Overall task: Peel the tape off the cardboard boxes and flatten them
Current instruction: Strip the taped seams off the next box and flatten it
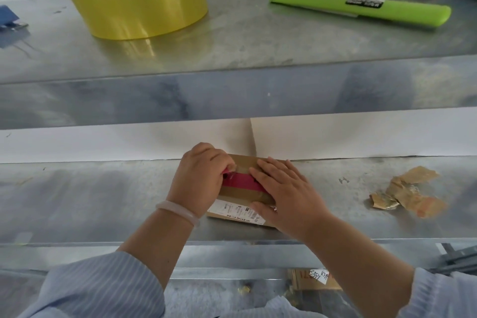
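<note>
**2 hands on the box, tape end pinched**

Down on the lower metal bench [103,196], the small cardboard box [233,215] lies flat, just in front of the white backing board [335,134], and both hands are on it.

The left hand [200,178] sits at the box's left end. Its fingers [219,165] are curled in tight, knuckles up, and the tips pinch the end of the brown tape [245,191] right where it meets a red patch [240,180]. There is hardly any gap between those fingertips, and a pale bracelet [178,210] rides on that wrist.

Over to the right hand [286,193]: it is flat and spread. The 4 fingers [268,168] lie straight and close together, pressing down across the top of the box toward its far edge. The thumb [258,206] reaches out along the near side, touching the box beside the white barcode label [237,210]. It grips nothing; it is only pressing with the palm.

Off to the right on the same surface, well apart from the box, lies a crumpled wad of brown tape [407,192].

On the upper shelf [258,41], 1 fat yellow tape roll [139,5] lies flat on the left and 1 bright green cutter [358,6] lies on its side to the right.
</note>
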Tool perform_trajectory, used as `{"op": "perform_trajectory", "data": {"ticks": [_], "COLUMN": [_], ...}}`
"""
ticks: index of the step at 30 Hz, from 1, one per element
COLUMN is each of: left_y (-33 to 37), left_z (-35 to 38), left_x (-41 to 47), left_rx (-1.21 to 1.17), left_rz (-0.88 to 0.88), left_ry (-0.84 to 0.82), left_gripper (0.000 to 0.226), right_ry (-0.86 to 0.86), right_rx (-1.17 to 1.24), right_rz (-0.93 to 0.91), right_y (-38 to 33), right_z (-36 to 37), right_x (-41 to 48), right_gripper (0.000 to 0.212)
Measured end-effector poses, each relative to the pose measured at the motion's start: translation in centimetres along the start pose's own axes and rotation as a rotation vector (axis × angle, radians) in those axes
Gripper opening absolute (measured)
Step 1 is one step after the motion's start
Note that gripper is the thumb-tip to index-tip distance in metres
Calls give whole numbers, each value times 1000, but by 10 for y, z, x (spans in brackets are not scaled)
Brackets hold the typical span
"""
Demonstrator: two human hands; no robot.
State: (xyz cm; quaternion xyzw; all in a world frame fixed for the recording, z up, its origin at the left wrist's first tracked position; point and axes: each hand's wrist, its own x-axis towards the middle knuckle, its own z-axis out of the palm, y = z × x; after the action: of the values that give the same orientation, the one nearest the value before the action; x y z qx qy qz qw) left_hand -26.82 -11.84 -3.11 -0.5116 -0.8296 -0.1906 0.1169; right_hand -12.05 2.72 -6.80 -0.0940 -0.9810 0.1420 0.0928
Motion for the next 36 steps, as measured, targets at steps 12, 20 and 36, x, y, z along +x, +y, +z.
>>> {"op": "perform_trajectory", "data": {"ticks": [12,20,36], "left_y": [0,9,4], "left_z": [-5,-1,-5], "left_x": [-2,3,-12], "left_rx": [-417,-81,-341], "left_rz": [-311,-403,-561], "left_ry": [-396,-259,122], "left_gripper": [46,28,27], "right_ry": [20,43,42], "right_rx": [12,4,45], "right_rz": [-9,-7,15], "right_y": [10,11,8], "right_z": [8,13,11], "right_x": [-4,-4,-6], "right_gripper": [69,68,72]}}
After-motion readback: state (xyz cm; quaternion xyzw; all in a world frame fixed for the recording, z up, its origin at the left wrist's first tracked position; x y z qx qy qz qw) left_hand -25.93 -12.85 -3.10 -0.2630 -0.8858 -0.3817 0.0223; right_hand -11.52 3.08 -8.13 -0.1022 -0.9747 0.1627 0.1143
